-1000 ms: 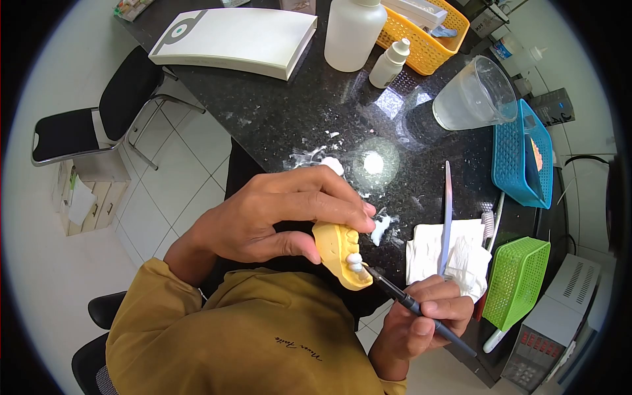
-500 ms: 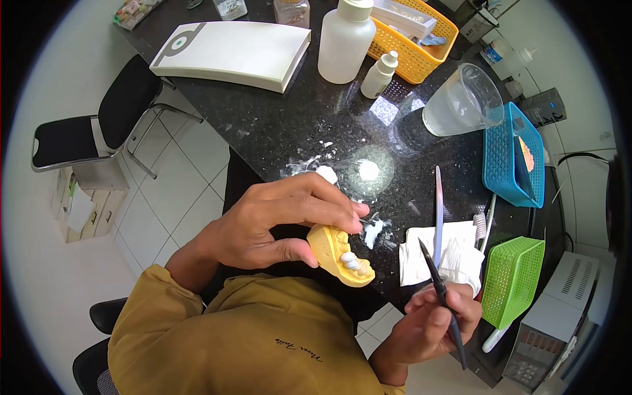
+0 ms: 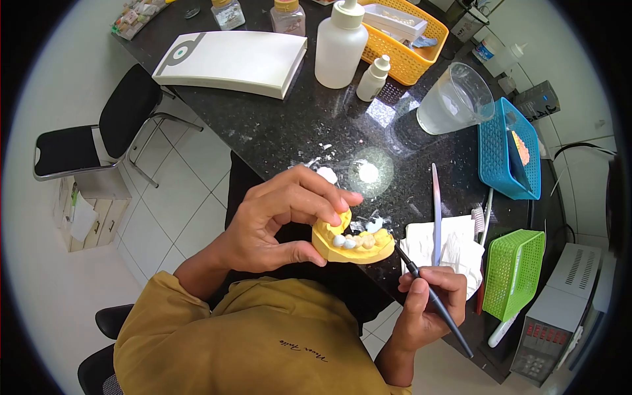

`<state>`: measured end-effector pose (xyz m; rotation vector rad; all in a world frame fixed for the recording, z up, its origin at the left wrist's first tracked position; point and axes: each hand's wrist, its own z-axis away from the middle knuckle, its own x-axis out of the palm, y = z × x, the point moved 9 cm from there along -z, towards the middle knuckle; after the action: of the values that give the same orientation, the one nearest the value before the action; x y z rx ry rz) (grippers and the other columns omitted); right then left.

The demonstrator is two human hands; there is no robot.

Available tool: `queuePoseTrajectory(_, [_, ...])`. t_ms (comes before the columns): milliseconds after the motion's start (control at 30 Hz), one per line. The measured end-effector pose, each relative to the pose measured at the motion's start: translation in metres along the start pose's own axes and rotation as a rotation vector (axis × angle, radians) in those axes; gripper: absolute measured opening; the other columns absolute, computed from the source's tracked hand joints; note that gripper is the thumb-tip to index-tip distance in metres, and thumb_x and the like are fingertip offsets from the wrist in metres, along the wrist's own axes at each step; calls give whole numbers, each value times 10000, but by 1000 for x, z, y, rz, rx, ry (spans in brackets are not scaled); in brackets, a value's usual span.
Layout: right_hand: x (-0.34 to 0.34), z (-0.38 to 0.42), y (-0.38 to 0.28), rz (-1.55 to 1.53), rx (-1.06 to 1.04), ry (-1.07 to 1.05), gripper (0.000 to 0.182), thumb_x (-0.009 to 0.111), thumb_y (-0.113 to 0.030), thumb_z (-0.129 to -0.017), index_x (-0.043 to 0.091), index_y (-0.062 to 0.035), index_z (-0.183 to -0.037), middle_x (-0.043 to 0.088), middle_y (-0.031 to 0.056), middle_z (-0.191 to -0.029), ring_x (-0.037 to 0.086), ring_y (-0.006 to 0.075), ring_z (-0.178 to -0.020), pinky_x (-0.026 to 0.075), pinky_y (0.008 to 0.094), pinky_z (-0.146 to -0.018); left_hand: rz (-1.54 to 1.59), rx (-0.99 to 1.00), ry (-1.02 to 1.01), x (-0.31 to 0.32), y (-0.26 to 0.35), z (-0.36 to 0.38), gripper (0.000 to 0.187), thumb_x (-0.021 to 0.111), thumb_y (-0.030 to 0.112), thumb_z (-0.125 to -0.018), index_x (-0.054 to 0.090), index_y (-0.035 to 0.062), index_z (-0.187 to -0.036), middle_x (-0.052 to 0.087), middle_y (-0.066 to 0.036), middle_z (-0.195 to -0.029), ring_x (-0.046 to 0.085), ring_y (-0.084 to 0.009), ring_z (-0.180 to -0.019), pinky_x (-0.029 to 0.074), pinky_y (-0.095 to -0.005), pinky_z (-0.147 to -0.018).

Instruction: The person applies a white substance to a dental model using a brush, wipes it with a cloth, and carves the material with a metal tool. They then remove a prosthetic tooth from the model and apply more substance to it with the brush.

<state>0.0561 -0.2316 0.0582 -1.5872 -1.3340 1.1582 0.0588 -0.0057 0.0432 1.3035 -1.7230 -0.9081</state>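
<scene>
Looking down from my head camera, I have the yellow dental model (image 3: 359, 251) in my left hand (image 3: 273, 220). The thumb presses its near, left part from below, and the fingers bend over the top, one fingertip on the raised left end. My grip is closed about the width of that end; the rest of the model juts out to the right, past my fingertips, its row of teeth uncovered. Two grey-white teeth (image 3: 343, 242) sit close to my thumb, with paler beige ones running on to the right.

The thumb and fingers of my right hand (image 3: 434, 303) are closed around a slim black tool (image 3: 409, 265), which slants up and left out of my grip. Its point is right by the model's right end; I can't tell if it touches. My right fingers themselves are apart from the model.

Just beyond the model, a whitish lump (image 3: 374, 226) is on the dark speckled surface (image 3: 250, 131), with a round white patch (image 3: 368, 173) farther off. Beyond my right hand, a folded white cloth (image 3: 421, 234) lies with a purple-tinted spatula (image 3: 437, 210) across it. The green basket (image 3: 513, 289) is to the right of the cloth, and the clear cup (image 3: 447, 112) stands farther back beside the blue basket (image 3: 510, 181).
</scene>
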Motion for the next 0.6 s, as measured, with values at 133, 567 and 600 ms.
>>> queuePoseTrajectory(133, [-1,-1,2,17,33,-3,121,660,-27,-830,570,44,-871,622,139,-759,628,144,-600,521,228,-572,47,-2,95,-3,-3,5,417,776,257,-798,544,15,-1046,498,-155,-1130,557,-379,-1181,546,-423,-970])
queuePoseTrajectory(567, [5,-2,5,137,74,-53,109,682,-22,-786,602,37,-831,640,127,-703,631,155,-602,501,236,-568,-13,32,160,-3,0,7,370,770,70,-788,571,-24,-1086,484,-159,-1201,524,-348,-1237,565,-363,-952])
queuePoseTrajectory(600, [4,-2,5,143,64,-58,109,681,-22,-784,602,38,-831,642,129,-706,629,152,-600,500,234,-567,-18,34,155,-3,1,7,371,771,71,-787,571,-23,-1086,483,-159,-1202,524,-348,-1237,563,-363,-955])
